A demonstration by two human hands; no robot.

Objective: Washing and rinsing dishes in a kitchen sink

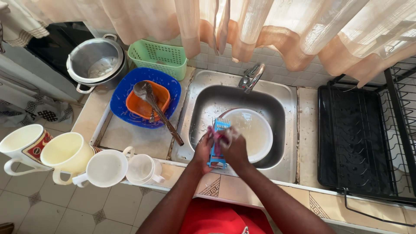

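Head view: both hands work over the steel sink (281, 102). The left hand (203, 149) clamps a blue slotted plastic utensil (217, 145) upright at the front rim, while the right hand (234, 147) closes on a soapy pink scrubber (215, 134) and presses it against that utensil. Soap looks slippery here; a loose grip could drop the utensil onto the white bowl (255, 132) just behind. The ladle (158, 110) overhangs the counter edge and could get knocked.
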